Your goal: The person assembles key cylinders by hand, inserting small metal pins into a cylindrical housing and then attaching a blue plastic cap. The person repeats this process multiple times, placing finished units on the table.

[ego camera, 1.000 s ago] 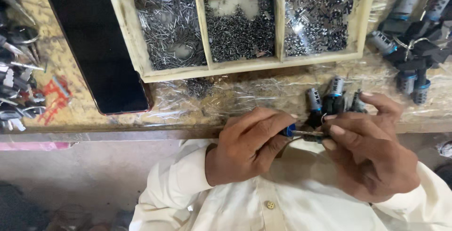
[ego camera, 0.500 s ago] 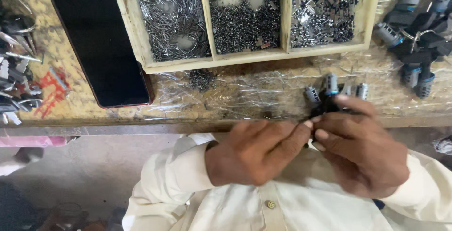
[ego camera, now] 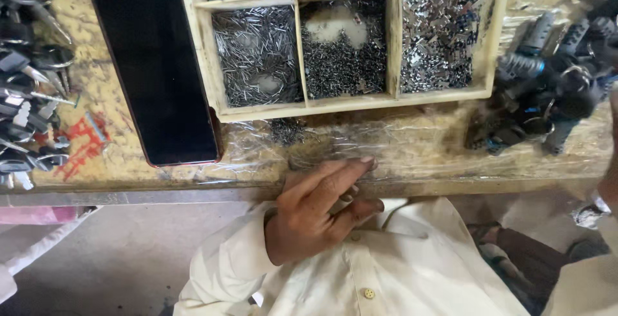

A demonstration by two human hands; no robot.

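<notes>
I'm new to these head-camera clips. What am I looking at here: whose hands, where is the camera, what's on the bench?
One camera, worn on the person's head, looks down over a worn yellowish workbench. The left hand rests at the bench edge, fingers loosely extended, holding nothing that shows. The right hand barely shows at the frame's right edge; its grip cannot be judged. On the bench lie a black smartphone with a dark screen, a cream wooden tray with compartments of small metal pins and parts, a pile of keys at left, and dark plastic key heads at right.

left hand [ego camera: 315,216] open, fingers extended, empty
</notes>
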